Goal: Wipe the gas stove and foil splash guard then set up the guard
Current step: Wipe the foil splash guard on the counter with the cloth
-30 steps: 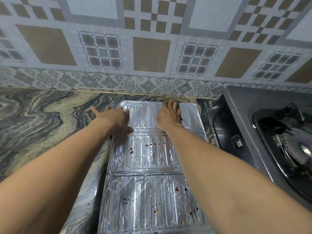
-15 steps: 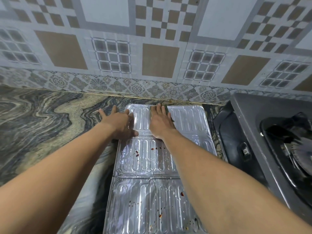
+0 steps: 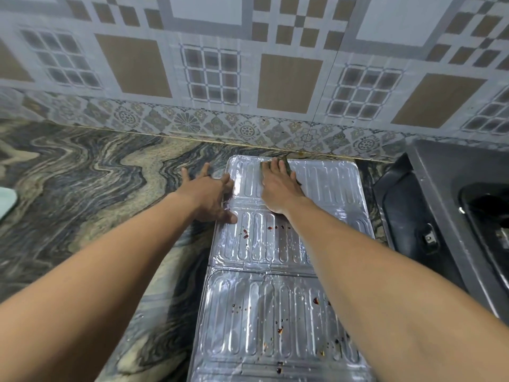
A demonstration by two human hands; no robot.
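Flat left hand [image 3: 209,194] steadies the silver ribbed foil splash guard [image 3: 275,312]; flat right hand [image 3: 278,188] presses a dark scrub pad [image 3: 288,167]. Overpressing could crease the foil.

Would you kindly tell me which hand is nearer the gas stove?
Right. The right hand lies flat on the foil splash guard, left of the gas stove; the left hand rests on the guard's left edge, farther away.
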